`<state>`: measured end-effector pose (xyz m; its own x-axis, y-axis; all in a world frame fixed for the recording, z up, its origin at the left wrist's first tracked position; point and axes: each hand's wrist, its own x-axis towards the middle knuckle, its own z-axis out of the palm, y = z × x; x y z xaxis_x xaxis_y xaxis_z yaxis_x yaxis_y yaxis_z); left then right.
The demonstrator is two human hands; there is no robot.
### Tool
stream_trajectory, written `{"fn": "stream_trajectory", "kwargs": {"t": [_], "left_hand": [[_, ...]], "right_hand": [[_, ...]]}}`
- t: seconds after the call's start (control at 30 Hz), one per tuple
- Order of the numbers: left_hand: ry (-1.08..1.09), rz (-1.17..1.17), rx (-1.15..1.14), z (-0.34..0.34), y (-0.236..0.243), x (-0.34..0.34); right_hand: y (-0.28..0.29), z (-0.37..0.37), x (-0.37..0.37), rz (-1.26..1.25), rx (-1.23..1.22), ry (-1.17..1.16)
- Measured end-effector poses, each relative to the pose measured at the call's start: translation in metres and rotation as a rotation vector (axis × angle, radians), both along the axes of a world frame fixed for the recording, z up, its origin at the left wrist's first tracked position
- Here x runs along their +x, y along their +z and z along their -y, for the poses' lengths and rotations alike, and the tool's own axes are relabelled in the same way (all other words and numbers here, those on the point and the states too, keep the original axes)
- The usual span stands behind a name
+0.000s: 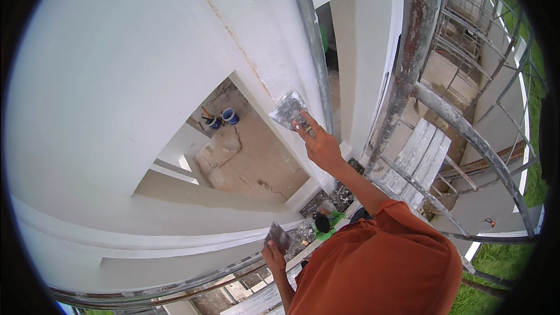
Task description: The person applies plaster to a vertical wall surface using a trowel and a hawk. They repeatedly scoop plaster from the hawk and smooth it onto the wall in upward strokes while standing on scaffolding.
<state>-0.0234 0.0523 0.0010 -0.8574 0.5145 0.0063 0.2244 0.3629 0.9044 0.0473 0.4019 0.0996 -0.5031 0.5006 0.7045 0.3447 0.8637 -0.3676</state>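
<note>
My right hand (324, 149) is closed on a wide putty knife (287, 108), its flat, smeared blade laid against the white wall (146, 52). Just above that blade, a thin rough brownish seam (228, 30) runs up the wall. Lower and to the left, my left hand (273, 258) grips a second flat putty blade (279, 237), dark grey and stained, held away from the wall. Whether putty lies on either blade is too unclear to tell.
A window-like opening (262, 157) shows a floor below with blue-and-white buckets (230, 116). Metal scaffold pipes (414, 29) rise close on the right, beside whitish planks (417, 157). Far below, a person in green (333, 219) is partly hidden by my orange sleeve.
</note>
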Motion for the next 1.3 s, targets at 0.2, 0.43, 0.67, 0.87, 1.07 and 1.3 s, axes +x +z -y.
{"fn": "stream_trajectory", "kwargs": {"t": [0.2, 0.43, 0.67, 0.87, 1.07, 1.3], "left_hand": [[0.049, -0.003, -0.021, -0.003, 0.008, 0.009], [-0.049, -0.045, -0.046, -0.010, -0.008, 0.010], [-0.049, -0.053, 0.011, -0.015, -0.002, 0.016], [-0.021, -0.004, -0.086, -0.004, -0.002, 0.020], [0.045, 0.085, -0.088, 0.012, -0.030, 0.023], [-0.027, 0.120, -0.148, 0.008, -0.030, 0.023]], "right_hand": [[-0.023, -0.016, -0.022, 0.019, -0.077, 0.037], [-0.097, -0.016, -0.014, 0.133, -0.177, 0.079], [-0.065, -0.002, 0.022, 0.101, -0.163, 0.072], [0.002, -0.018, 0.001, 0.019, -0.077, 0.070], [-0.005, -0.030, -0.016, 0.055, -0.066, 0.104], [-0.059, -0.038, -0.013, 0.298, -0.075, 0.018]]}}
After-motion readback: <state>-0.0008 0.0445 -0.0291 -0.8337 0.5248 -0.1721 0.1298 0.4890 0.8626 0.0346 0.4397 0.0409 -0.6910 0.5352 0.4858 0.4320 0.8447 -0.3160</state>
